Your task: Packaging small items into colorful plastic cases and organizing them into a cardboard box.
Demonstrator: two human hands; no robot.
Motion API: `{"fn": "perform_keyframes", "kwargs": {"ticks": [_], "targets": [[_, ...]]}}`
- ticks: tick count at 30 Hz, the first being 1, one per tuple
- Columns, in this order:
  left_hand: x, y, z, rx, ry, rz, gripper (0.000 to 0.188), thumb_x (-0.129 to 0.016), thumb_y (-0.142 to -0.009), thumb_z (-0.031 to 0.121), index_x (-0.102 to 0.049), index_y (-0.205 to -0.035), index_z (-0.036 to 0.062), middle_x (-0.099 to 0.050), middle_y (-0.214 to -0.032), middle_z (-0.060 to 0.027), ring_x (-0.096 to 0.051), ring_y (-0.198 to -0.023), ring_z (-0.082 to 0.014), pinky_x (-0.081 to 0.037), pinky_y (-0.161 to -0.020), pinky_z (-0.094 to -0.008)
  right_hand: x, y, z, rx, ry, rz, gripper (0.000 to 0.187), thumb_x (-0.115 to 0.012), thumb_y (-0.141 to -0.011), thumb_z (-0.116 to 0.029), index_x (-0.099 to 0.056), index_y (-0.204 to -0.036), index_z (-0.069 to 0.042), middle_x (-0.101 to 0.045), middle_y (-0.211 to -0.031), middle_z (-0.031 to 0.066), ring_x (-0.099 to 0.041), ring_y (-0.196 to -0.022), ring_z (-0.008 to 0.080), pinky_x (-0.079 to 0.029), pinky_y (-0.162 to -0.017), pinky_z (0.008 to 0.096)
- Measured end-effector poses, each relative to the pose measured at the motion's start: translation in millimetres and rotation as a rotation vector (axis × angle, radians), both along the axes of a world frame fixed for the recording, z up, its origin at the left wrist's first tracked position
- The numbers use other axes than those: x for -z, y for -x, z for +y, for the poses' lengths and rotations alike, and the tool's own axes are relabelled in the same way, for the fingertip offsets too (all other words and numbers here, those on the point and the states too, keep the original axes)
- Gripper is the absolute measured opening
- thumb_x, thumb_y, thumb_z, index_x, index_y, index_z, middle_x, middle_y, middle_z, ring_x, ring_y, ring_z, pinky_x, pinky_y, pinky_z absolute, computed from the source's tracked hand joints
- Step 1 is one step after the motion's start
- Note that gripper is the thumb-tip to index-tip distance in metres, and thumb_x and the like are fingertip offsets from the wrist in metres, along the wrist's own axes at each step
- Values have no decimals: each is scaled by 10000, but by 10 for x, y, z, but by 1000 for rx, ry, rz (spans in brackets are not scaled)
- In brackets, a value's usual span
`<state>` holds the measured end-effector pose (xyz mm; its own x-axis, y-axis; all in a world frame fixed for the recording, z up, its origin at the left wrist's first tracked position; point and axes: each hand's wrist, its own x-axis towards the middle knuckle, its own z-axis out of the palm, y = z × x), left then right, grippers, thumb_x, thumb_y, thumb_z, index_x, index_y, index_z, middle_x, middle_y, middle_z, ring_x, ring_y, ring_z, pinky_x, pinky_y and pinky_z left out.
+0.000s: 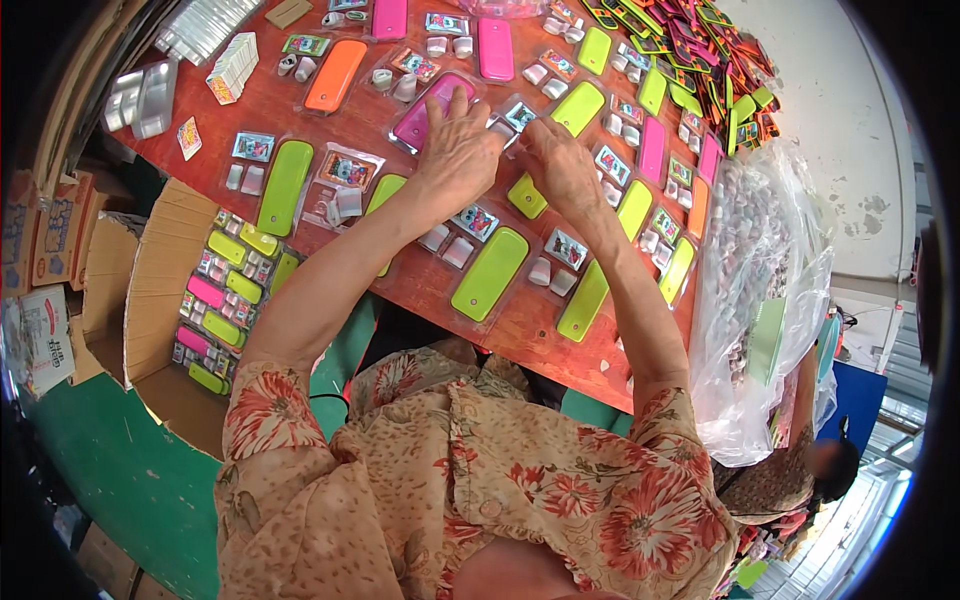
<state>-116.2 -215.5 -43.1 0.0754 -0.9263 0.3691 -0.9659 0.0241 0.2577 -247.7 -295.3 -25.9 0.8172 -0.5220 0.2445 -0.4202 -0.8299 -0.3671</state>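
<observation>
My left hand (460,150) lies over a clear plastic blister with a magenta oblong case (425,117), its fingers spread and the tips on the case. Close beside it, my right hand (562,165) has its fingertips pinched together at the right end of that blister. Right at those fingertips is a small blue picture card (519,114); what the pinch holds is hidden. Just below my right hand lies a lime-green case (527,196), partly covered. A larger lime-green case (490,274) lies nearer me, beside small white rolls (458,251) and a card (475,221).
Similar packs with green, pink and orange cases cover the red table (570,365). Clear trays (150,98) and a card stack (232,68) stand far left. An open carton (165,270) holds packed sets. Loose cases (690,50) and a plastic bag (760,290) lie right.
</observation>
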Motion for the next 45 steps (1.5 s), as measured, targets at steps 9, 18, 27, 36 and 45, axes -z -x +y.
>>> {"fn": "perform_keyframes", "kwargs": {"ticks": [9, 18, 27, 36, 45], "targets": [[0, -56, -21, 21, -129, 40, 168, -487, -746, 105, -615, -854, 90, -474, -986, -187, -341, -1089, -405, -222, -884, -603, 70, 35, -77, -144, 71, -41, 145, -555, -694, -43, -493, -822, -8, -507, -781, 143, -515, -761, 322, -431, -662, 379], [-3, 2, -8, 21, -94, 68, 159, -500, -706, 96, -610, -811, 50, -473, -998, -190, -328, -1104, -412, -215, -886, -609, 116, 5, 99, -57, 347, 85, 111, -500, -642, -41, -531, -749, -44, -497, -737, 114, -524, -739, 269, -436, -637, 352], [68, 41, -65, -6, -40, 113, 204, -453, -715, 140, -631, -682, 46, -509, -972, -185, -335, -1100, -384, -202, -891, -582, 189, 78, -40, -14, -31, 1, 125, -551, -665, -16, -602, -770, -61, -577, -746, 98, -556, -728, 263, -448, -633, 328], [-102, -408, 2, 120, 396, 372, 94, -552, -699, 76, -602, -777, 92, -549, -767, -50, -502, -822, -234, -371, -759, -367, -308, -155, 217, 70, 142, 85, 154, -539, -718, -46, -596, -860, -39, -591, -769, 119, -580, -685, 262, -455, -588, 324], [-118, -818, 1503, -337, 258, 128, 157, -584, -694, 124, -595, -848, 94, -500, -820, -90, -461, -844, -264, -352, -752, -378, -68, -848, 947, -393, -167, -45, 319, -597, -682, -110, -509, -985, -62, -508, -871, 114, -524, -801, 280, -438, -638, 356]]}}
